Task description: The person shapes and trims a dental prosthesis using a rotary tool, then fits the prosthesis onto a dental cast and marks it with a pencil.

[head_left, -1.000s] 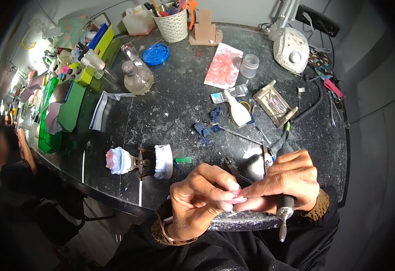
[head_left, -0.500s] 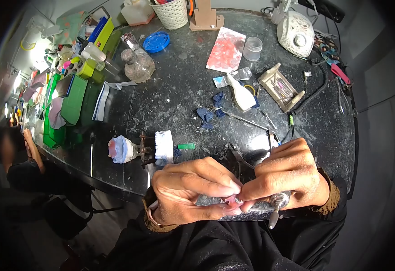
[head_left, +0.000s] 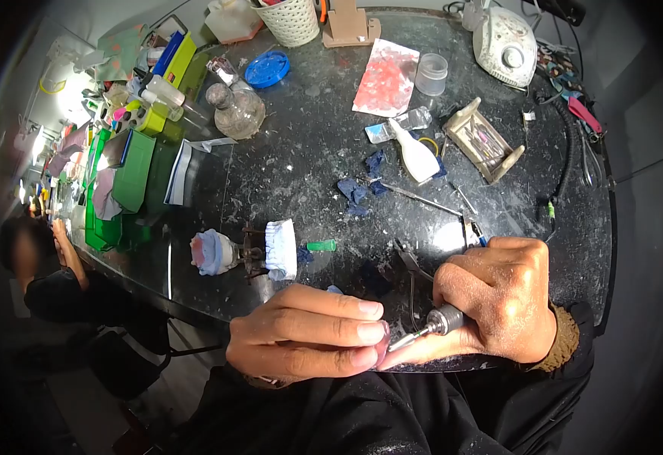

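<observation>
My left hand (head_left: 305,334), near the front edge of the dark bench, pinches a small pink translucent piece (head_left: 383,343), perhaps a denture base; the fingers cover most of it. My right hand (head_left: 498,303) is wrapped round a rotary handpiece (head_left: 447,319), whose metal tip points left at the pink piece. The tip meets or almost meets it; I cannot tell which. Right thumb stretches beneath the tip toward the piece. Behind my left hand stands an articulator (head_left: 253,254) with a blue-and-pink model (head_left: 214,252) and a white plaster model (head_left: 281,250). Pliers (head_left: 409,259) lie behind the handpiece.
On the bench are a white bottle (head_left: 416,155), a wooden tool rest (head_left: 483,144), blue scraps (head_left: 353,196), a green piece (head_left: 322,246) and a glass flask (head_left: 237,112). The white motor unit (head_left: 504,49) is at back right, green bins (head_left: 123,178) at left. Another person (head_left: 51,280) sits far left.
The handpiece has swung from pointing down beside my right hand to pointing left at the pink piece. My right fingers have let go of the piece; my left hand has turned over it.
</observation>
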### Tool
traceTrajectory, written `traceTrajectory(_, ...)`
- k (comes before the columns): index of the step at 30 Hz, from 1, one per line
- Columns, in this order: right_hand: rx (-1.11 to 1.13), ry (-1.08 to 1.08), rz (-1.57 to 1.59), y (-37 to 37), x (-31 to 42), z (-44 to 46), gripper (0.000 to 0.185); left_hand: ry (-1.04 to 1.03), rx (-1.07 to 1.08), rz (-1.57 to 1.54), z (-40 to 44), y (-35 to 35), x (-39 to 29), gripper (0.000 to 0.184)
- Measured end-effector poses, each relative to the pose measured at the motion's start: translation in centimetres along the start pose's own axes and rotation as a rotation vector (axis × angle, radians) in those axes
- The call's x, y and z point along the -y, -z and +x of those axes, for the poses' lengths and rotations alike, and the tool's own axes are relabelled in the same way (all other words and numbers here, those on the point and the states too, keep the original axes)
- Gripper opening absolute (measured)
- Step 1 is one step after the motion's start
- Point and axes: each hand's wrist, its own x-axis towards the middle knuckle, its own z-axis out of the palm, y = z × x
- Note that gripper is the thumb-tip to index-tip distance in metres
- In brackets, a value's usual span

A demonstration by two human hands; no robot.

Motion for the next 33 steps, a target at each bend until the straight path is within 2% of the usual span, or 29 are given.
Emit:
traceTrajectory(11,0.021,-0.005,-0.035,-0.4,0.1,-0.1,0.056,-0.087,0.074,0.209,0.4,0.3,0.0,0.018)
traceTrajectory(17,-0.04,0.106,-0.09,-0.9,-0.2,-0.2,0.056,-0.112,0.025,0.2,0.0,0.1,0.3,0.02)
traceTrajectory(23,-0.078,0.016,-0.072,-1.3,-0.3,-0.2,0.055,-0.117,0.049,0.211,0.0,0.3,0.3,0.02)
traceTrajectory(26,-0.048,0.06,-0.058,-1.1,-0.2,-0.2,0.054,-0.135,-0.028,0.24,-0.3,-0.3,0.5,0.019)
traceTrajectory(29,-0.112,0.131,-0.086,-1.6,-0.4,-0.4,0.053,-0.108,-0.043,0.258,-0.6,-0.4,0.2,0.019)
traceTrajectory(30,-0.043,0.112,-0.063,-0.9,-0.4,-0.2,0.052,-0.126,-0.047,0.262,-0.7,-0.5,0.3,0.018)
traceTrajectory(33,-0.051,0.034,-0.031,-1.3,-0.5,-0.1,0.052,-0.157,-0.044,0.282,-0.7,-0.4,0.3,0.018)
